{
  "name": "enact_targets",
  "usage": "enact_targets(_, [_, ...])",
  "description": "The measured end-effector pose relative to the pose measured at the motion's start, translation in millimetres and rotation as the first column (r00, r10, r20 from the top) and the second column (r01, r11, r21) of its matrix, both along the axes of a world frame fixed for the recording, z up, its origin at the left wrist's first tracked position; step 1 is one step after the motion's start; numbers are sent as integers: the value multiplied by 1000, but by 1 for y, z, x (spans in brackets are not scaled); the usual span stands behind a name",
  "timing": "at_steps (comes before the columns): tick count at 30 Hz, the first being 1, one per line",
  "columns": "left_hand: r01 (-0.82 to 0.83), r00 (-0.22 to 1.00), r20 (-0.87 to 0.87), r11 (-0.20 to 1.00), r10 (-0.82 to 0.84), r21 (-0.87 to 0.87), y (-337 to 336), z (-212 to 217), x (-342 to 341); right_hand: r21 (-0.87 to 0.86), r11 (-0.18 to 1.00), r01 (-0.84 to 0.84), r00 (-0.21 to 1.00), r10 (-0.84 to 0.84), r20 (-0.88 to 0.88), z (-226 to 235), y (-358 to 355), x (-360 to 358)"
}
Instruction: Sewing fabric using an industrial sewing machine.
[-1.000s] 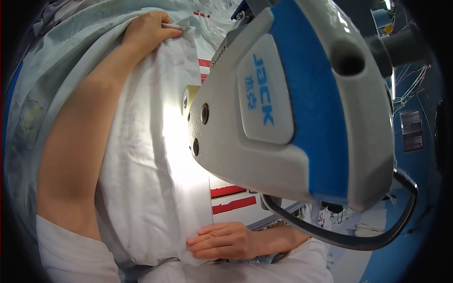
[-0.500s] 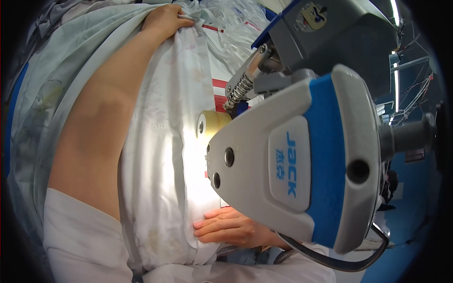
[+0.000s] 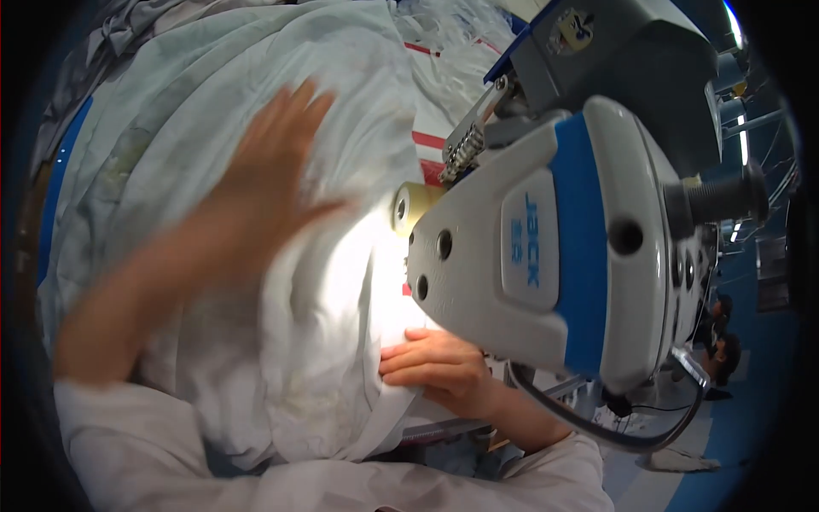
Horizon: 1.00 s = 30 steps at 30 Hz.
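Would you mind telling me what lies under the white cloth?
A red-striped white tabletop shows beyond the right edge of the white cloth, where the right hand rests. What lies directly under the cloth is covered, so I cannot tell.

Workshop: sewing machine (image 3: pixel 589 247), cloth (image 3: pixel 358 128)

Blurry left grip (image 3: pixel 263 175) over white cloth (image 3: pixel 328 350), right grip (image 3: pixel 439 363) at its edge near a blue-and-white sewing machine (image 3: pixel 486 239)

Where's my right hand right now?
In the head view's lower middle, your right hand touches the right edge of the white cloth, below the sewing machine.
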<state>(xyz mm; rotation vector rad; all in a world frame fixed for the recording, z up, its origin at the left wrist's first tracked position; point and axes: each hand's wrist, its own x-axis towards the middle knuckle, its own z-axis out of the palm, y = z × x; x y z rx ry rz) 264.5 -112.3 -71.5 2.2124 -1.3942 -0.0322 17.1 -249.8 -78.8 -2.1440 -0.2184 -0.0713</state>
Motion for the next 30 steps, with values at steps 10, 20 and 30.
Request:
enact_targets(10, [-551,835,29,835,550,10,236,2,-69,-28,999,29,996,-26,80,41,-12,-27])
enact_targets(20, [-611,790,31,784,612,108,75,27,84,-456,877,154,720,-416,-556,-26,111,-132])
enact_targets(30, [-152,988,40,979,148,138,198,18,-121,256,836,485,701,-196,-686,29,-59,-271])
